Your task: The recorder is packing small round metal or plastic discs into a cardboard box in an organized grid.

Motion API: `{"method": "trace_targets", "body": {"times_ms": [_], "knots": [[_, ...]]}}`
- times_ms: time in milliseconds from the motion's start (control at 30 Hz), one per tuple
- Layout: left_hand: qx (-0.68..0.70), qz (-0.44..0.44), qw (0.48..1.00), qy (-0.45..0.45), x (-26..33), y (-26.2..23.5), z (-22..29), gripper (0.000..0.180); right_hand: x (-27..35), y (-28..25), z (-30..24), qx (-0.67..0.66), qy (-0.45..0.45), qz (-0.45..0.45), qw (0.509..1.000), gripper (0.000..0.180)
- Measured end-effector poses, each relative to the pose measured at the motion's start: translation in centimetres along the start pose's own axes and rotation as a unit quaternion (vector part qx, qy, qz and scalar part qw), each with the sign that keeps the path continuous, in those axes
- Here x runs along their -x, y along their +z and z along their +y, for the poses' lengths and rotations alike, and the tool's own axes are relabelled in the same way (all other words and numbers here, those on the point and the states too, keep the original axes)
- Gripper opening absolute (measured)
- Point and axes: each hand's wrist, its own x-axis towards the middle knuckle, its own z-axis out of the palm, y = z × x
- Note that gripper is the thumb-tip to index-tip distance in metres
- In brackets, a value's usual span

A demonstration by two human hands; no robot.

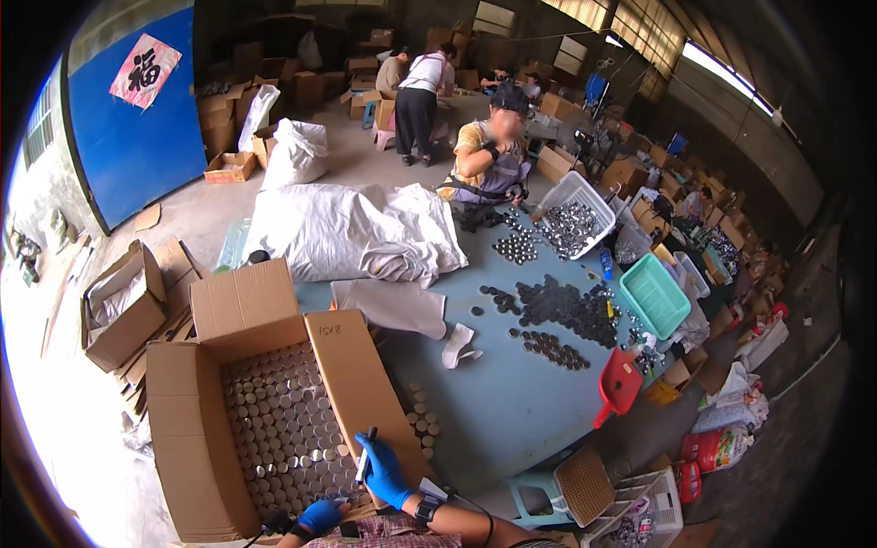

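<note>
My right hand (387, 471), in a blue glove, grips a marker pen (366, 457) with a dark top and a pale barrel. It is at the right flap (356, 370) of an open cardboard box, which bears dark handwriting. My left hand (320, 517), also in a blue glove, is low at the box's near edge, fingers drawn together; what they hold, if anything, is too small to tell. Inside the cardboard box (183, 429) round silvery caps (279, 429) lie in close rows. More round pale caps (421, 422) are on the table beside the flap.
The blue-grey table (475, 411) carries dark discs (562, 310), a white sack (347, 233), a grey basket of metal parts (575, 215), a green tray (655, 295) and a red dustpan (620, 382). A person (489, 151) sits across it. A stool (585, 484) stands at the near right.
</note>
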Motion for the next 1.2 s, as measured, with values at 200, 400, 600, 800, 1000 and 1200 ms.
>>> {"method": "trace_targets", "body": {"times_ms": [200, 400, 600, 800, 1000, 1200], "knots": [[0.013, 0.027, 0.999, 0.019, -0.2, 0.3, -0.1, 0.041, -0.1, -0.3, -0.1, -0.009, 0.011, -0.008, 1.0, 0.057], [-0.033, 0.014, 0.998, -0.042, 0.1, -0.2, 0.9, 0.043, -0.2, -0.3, -0.3, -0.009, 0.009, -0.009, 1.0, 0.059], [-0.026, 0.001, 1.0, -0.013, -0.2, -0.3, 0.4, 0.044, -0.4, -0.4, -0.3, -0.002, -0.001, -0.004, 1.0, 0.059], [-0.029, 0.017, 0.999, -0.022, -0.5, 0.3, -0.5, 0.044, -0.5, -0.2, 0.0, 0.003, -0.003, -0.007, 1.0, 0.059], [-0.021, 0.016, 1.0, -0.011, -0.2, 0.3, -0.6, 0.044, 0.1, 0.0, 0.2, 0.008, -0.004, -0.003, 1.0, 0.059], [-0.014, 0.0, 0.999, -0.047, 1.6, -0.7, 2.3, 0.047, 0.1, 0.1, -0.3, -0.013, -0.001, -0.026, 1.0, 0.059]]}}
